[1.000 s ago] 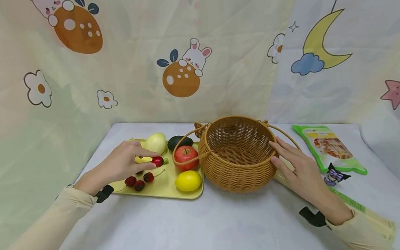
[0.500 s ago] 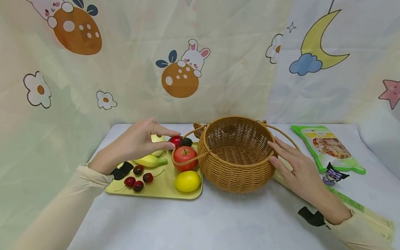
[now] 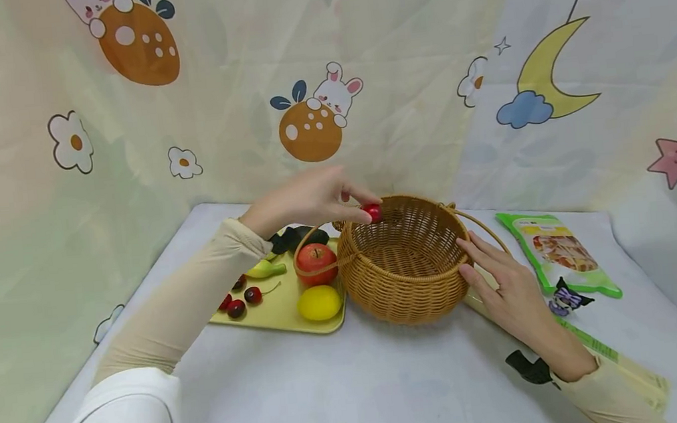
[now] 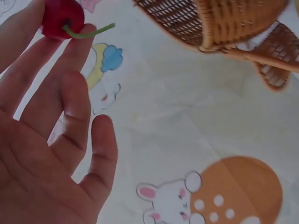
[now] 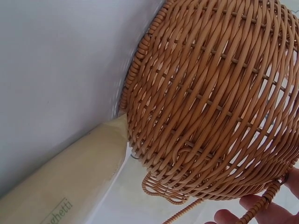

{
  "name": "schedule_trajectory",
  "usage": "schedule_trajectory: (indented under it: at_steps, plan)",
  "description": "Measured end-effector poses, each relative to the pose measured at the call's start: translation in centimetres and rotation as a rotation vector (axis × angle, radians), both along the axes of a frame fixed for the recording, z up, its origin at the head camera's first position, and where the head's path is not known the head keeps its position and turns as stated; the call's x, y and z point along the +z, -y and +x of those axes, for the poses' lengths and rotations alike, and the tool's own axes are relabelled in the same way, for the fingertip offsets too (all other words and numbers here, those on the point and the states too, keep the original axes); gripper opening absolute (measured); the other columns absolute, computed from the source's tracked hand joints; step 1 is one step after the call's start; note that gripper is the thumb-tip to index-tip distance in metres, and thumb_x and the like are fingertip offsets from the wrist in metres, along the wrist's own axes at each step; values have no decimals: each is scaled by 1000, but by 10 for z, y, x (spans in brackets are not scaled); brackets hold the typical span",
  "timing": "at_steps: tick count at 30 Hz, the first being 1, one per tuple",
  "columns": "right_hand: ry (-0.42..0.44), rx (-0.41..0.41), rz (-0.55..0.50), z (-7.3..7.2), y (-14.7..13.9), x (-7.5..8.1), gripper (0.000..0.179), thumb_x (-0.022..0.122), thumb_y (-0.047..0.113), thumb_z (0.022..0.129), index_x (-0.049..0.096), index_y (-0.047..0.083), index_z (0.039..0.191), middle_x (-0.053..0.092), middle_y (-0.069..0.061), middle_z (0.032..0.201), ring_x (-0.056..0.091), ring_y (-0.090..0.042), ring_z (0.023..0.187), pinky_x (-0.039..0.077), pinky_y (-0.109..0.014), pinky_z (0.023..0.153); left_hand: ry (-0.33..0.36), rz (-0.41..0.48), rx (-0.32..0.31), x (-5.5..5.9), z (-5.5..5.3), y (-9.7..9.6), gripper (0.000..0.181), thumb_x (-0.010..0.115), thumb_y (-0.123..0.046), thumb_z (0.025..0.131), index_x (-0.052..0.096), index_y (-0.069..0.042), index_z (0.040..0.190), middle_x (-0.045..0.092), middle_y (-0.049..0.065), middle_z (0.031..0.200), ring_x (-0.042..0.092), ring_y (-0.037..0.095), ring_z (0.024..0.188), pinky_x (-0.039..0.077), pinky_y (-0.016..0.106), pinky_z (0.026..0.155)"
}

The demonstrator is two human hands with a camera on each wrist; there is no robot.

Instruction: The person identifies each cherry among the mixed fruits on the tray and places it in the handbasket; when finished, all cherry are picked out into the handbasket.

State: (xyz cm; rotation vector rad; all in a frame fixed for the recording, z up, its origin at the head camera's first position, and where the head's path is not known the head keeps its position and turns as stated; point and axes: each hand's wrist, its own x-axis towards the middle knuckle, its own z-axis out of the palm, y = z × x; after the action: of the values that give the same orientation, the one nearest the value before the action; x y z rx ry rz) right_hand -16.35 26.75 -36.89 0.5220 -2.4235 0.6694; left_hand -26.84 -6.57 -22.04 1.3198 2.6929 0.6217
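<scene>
My left hand (image 3: 313, 199) pinches a red cherry (image 3: 373, 213) between thumb and fingers, over the left inner side of the wicker basket (image 3: 403, 303). In the left wrist view the cherry (image 4: 62, 17) shows its green stem, with the other fingers loosely bent below. My right hand (image 3: 502, 284) rests its fingers and thumb on the basket's right rim. Up close in the right wrist view are the woven wall of the basket (image 5: 215, 102) and some fingertips (image 5: 268, 212) by its handle. What shows of the basket's inside is bare weave.
Left of the basket a yellow tray (image 3: 284, 324) holds a lemon (image 3: 319, 303), an apple (image 3: 316, 262), a banana (image 3: 267, 269), a dark green fruit (image 3: 315, 235) and several cherries (image 3: 236, 308). A spaghetti packet (image 5: 70, 177), green-edged bag (image 3: 560, 252) and small figure (image 3: 566, 298) lie right.
My left hand has carried the cherry from above the tray, up and rightward, to over the basket. The right hand stays at the rim, and the basket stands where it was.
</scene>
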Motion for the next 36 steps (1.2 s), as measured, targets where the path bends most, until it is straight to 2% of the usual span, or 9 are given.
schedule_trajectory:
  at_steps: [2,4,5,9,12,18,24,29,36]
  plan:
    - [-4,-3,0,0,0,0,51,67,17,100,55,23,150,51,-11,156,55,-43,136,52,-58,89,26,-35,-28,4,-7,-15,31,75,-37,95,76,-29,125,74,-12,125,57,11,76,41,26,64]
    - [-6,-5,-1,-1,0,0,50,67,17,100,57,21,149,52,-11,156,55,-43,135,51,-58,91,54,-63,-58,6,-13,-30,31,75,-35,95,76,-26,124,75,-9,125,59,8,79,43,24,68]
    - [-7,-6,-1,-1,0,0,50,68,17,99,57,21,148,52,-10,156,55,-42,135,51,-58,92,70,-72,-70,7,-15,-37,30,75,-34,94,77,-24,123,75,-9,124,57,8,75,42,23,67]
    - [-8,-9,-1,-1,0,1,48,68,18,99,59,18,146,53,-10,155,56,-43,135,49,-60,97,120,-71,-130,5,-24,-61,27,78,-29,93,79,-17,117,79,-4,115,68,-3,84,50,17,75]
    - [-6,-11,3,-2,0,1,47,68,19,99,60,17,146,53,-10,155,56,-43,135,49,-60,98,118,-78,-151,2,-29,-74,28,79,-27,92,79,-15,118,79,-2,112,72,-2,97,55,16,84]
    - [10,-18,12,-1,-1,2,47,67,20,100,59,19,147,52,-11,155,55,-43,135,49,-62,98,97,-130,-191,-6,-34,-93,28,76,-23,94,78,-12,119,79,2,115,74,8,106,56,21,91]
    - [31,-19,14,0,-1,3,47,66,22,101,58,19,148,51,-10,156,54,-43,136,51,-62,95,100,-140,-216,-19,-39,-107,26,75,-21,95,79,-11,119,79,5,115,74,10,105,56,22,89]
    - [31,-20,7,0,-1,3,47,66,21,101,58,19,147,51,-10,157,55,-43,136,51,-61,94,117,-154,-203,-37,-47,-116,28,75,-22,95,77,-10,121,77,6,120,74,12,109,56,22,92]
    - [44,-17,8,0,-2,3,49,66,20,101,56,21,149,50,-8,158,53,-40,139,50,-60,99,87,-200,-206,-53,-49,-124,28,76,-24,95,78,-12,120,77,4,120,74,14,110,56,24,94]
